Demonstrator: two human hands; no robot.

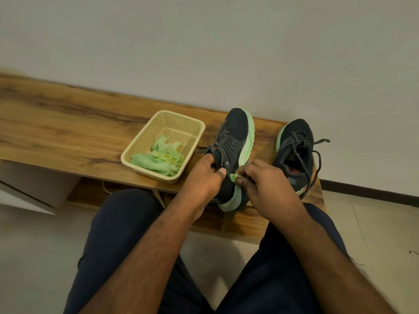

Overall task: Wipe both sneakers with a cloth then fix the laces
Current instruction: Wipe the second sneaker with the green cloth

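Head view, nearest first: the left hand (207, 177) grips the collar of the dark mesh sneaker with a pale green foam sole (234, 141), thumb curled over the heel, tilting it on the brown wood-grain counter (68, 123). Just beside it, the right hand (265, 180) pinches a small wad of pale green cloth (235, 177) in its fingers against the sole's edge. This sneaker looks light, with a soft, yielding upper, so the firmer heel and collar seem the best hold while rubbing. Farther right, the second dark sneaker (294, 152) stands with loose, limp laces. Beyond on the left, a beige perforated plastic basket (181, 120) holds more green cloths.
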